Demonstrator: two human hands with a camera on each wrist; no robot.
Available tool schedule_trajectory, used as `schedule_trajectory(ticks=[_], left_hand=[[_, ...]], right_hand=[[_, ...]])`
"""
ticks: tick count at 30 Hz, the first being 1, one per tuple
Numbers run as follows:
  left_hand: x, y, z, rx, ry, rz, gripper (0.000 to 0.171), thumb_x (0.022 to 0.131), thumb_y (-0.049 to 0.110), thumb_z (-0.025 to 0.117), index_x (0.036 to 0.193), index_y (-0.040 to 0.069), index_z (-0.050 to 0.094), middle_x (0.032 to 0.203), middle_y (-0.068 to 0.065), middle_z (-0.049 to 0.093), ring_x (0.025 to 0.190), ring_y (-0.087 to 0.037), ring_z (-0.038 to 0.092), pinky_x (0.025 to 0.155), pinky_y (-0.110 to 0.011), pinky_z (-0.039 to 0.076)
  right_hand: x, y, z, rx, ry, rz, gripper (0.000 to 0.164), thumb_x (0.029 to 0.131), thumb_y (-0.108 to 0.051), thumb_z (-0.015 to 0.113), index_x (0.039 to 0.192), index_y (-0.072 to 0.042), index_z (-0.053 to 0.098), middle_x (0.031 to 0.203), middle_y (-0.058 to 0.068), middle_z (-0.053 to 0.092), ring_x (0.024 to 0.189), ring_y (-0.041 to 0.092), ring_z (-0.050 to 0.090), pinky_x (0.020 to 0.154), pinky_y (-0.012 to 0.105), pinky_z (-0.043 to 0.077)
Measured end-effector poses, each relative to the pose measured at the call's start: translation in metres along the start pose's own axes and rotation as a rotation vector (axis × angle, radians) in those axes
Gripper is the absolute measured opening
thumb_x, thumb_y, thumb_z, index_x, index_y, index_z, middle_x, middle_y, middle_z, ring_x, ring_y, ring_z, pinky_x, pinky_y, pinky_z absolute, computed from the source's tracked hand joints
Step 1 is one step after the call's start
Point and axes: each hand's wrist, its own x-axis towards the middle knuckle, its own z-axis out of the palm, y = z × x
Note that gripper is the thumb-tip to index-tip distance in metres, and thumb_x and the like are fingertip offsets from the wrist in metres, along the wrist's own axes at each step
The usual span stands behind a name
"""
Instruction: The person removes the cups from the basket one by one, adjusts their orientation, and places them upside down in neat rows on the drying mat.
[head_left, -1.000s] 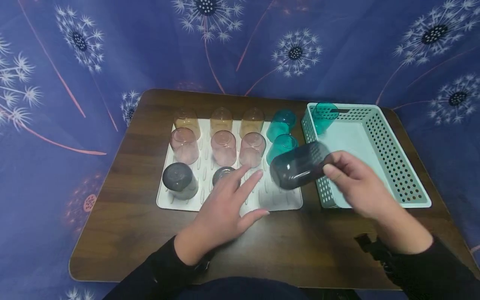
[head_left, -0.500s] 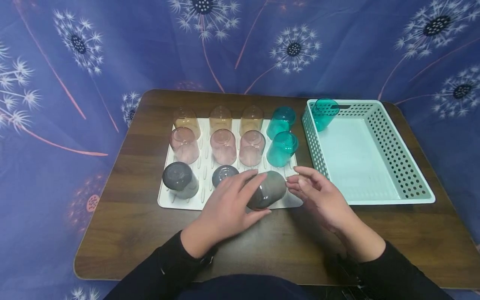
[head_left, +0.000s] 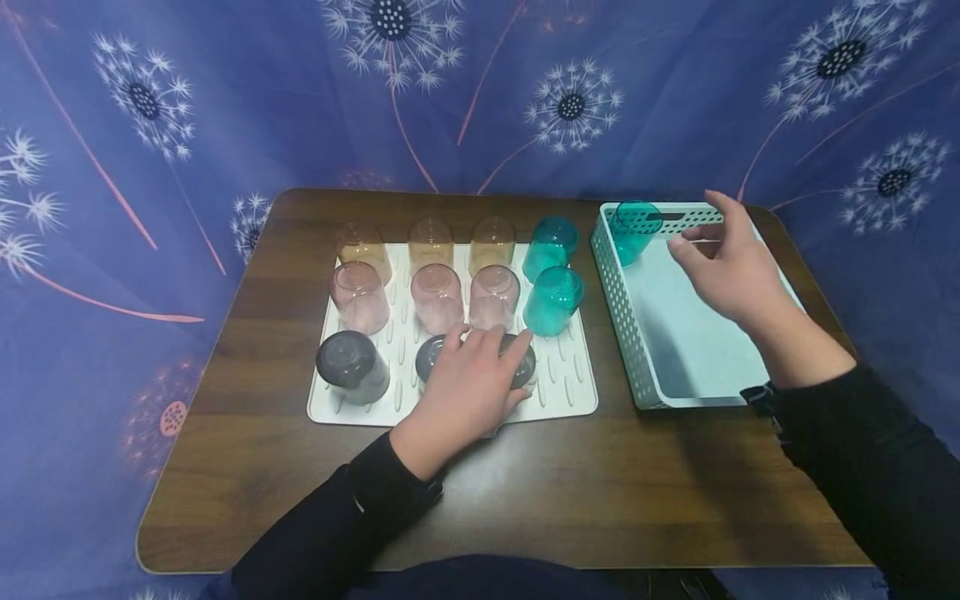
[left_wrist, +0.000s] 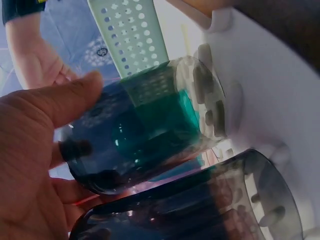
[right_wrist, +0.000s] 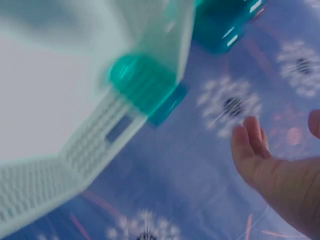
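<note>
On a white ridged drying mat [head_left: 566, 387], my left hand [head_left: 467, 392] holds a dark grey drinking glass [head_left: 525, 362] by its upturned base, thumb on one side and fingers on the other. The left wrist view shows this glass [left_wrist: 145, 130] upside down with its rim at the mat. Close beside it stands another grey glass [left_wrist: 200, 205], partly hidden by the hand in the head view. My right hand [head_left: 731, 271] hovers over the pale green basket [head_left: 626, 342], fingers apart and holding nothing. Near it, a teal glass [head_left: 633, 233] stands mouth up in the basket's back left corner.
Other upturned glasses stand in rows on the mat: amber ones [head_left: 431, 242] at the back, pink ones [head_left: 437, 296] in the middle, teal ones [head_left: 553, 300] at right, a grey one [head_left: 352, 367] front left. A patterned blue cloth [head_left: 300, 100] hangs behind the wooden table [head_left: 480, 500].
The grey glass has gone from the right hand to the left and now stands upside down on the mat. My right hand has let go and moved right, over the basket.
</note>
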Motion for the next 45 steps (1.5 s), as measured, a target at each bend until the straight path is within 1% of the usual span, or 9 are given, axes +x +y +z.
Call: schedule_trajectory(ticks=[8, 15, 22, 28, 31, 33, 36, 40, 45], left_hand=[[-0.002, 0.001, 0.003, -0.007, -0.107, -0.076, 0.078, 0.088, 0.056, 0.071, 0.152, 0.021, 0.044, 0.142, -0.009, 0.059, 0.13, -0.029, 0.057, 0.11, -0.05, 0.038], [-0.01, 0.002, -0.002, -0.04, -0.121, -0.072, 0.079, 0.089, 0.056, 0.069, 0.154, 0.021, 0.042, 0.15, -0.007, 0.053, 0.137, -0.029, 0.052, 0.117, -0.052, 0.034], [-0.016, -0.005, -0.008, -0.085, -0.101, -0.086, 0.077, 0.091, 0.052, 0.07, 0.154, 0.02, 0.041, 0.152, -0.008, 0.051, 0.139, -0.03, 0.049, 0.119, -0.053, 0.031], [-0.013, -0.004, -0.002, -0.081, -0.093, -0.057, 0.076, 0.091, 0.051, 0.069, 0.154, 0.018, 0.042, 0.152, -0.01, 0.052, 0.138, -0.031, 0.05, 0.119, -0.054, 0.032], [-0.012, -0.004, -0.002, -0.075, -0.088, -0.051, 0.076, 0.092, 0.05, 0.069, 0.154, 0.016, 0.042, 0.151, -0.01, 0.052, 0.138, -0.031, 0.05, 0.118, -0.054, 0.033], [-0.012, -0.005, -0.002, -0.07, -0.085, -0.051, 0.076, 0.092, 0.051, 0.068, 0.153, 0.016, 0.042, 0.151, -0.01, 0.052, 0.138, -0.031, 0.05, 0.118, -0.054, 0.033], [-0.013, -0.008, -0.005, -0.082, -0.079, -0.059, 0.075, 0.092, 0.052, 0.068, 0.152, 0.015, 0.044, 0.151, -0.01, 0.052, 0.139, -0.032, 0.049, 0.118, -0.055, 0.033], [-0.015, -0.008, -0.019, -0.208, -0.049, -0.056, 0.081, 0.09, 0.056, 0.069, 0.155, 0.015, 0.041, 0.153, -0.009, 0.05, 0.141, -0.03, 0.047, 0.118, -0.053, 0.033], [-0.016, 0.006, -0.033, -0.555, 0.097, 0.113, 0.103, 0.079, 0.053, 0.082, 0.159, 0.013, 0.031, 0.155, -0.007, 0.047, 0.143, -0.024, 0.047, 0.118, -0.045, 0.039]], right_hand=[[0.077, 0.021, 0.012, -0.451, -0.031, -0.157, 0.063, 0.107, -0.026, 0.043, 0.156, 0.008, 0.023, 0.152, 0.037, 0.035, 0.136, 0.055, 0.037, 0.11, 0.069, 0.033], [0.101, 0.037, 0.031, -0.63, -0.181, -0.213, 0.043, 0.102, -0.015, 0.051, 0.137, 0.01, 0.05, 0.137, 0.035, 0.051, 0.127, 0.052, 0.049, 0.104, 0.065, 0.042], [0.107, 0.038, 0.031, -0.619, -0.163, -0.209, 0.025, 0.104, -0.014, 0.047, 0.115, 0.006, 0.057, 0.105, 0.028, 0.062, 0.099, 0.043, 0.061, 0.083, 0.057, 0.049], [0.07, 0.03, -0.007, -0.477, 0.005, -0.097, 0.047, 0.109, -0.027, 0.039, 0.136, 0.011, 0.047, 0.123, 0.037, 0.054, 0.11, 0.054, 0.053, 0.087, 0.065, 0.043], [0.027, 0.008, -0.025, -0.333, 0.133, -0.057, 0.059, 0.109, -0.038, 0.035, 0.145, 0.008, 0.042, 0.133, 0.035, 0.052, 0.113, 0.05, 0.05, 0.091, 0.063, 0.039], [-0.006, -0.006, -0.027, -0.171, 0.219, -0.053, 0.055, 0.108, -0.042, 0.039, 0.144, -0.002, 0.049, 0.13, 0.016, 0.061, 0.113, 0.033, 0.054, 0.093, 0.049, 0.042], [-0.052, -0.018, -0.009, 0.357, 0.29, -0.219, 0.03, 0.108, -0.022, 0.047, 0.125, -0.002, 0.061, 0.103, 0.001, 0.063, 0.095, 0.014, 0.051, 0.087, 0.028, 0.042], [-0.095, -0.01, 0.036, 1.217, -0.031, -0.584, 0.028, 0.103, 0.011, 0.035, 0.119, 0.014, 0.058, 0.109, 0.013, 0.067, 0.107, 0.02, 0.063, 0.102, 0.023, 0.05], [-0.121, 0.006, 0.094, 1.533, -0.475, -0.553, 0.045, 0.105, 0.006, 0.015, 0.131, 0.01, 0.052, 0.121, 0.013, 0.067, 0.114, 0.02, 0.064, 0.1, 0.03, 0.05]])
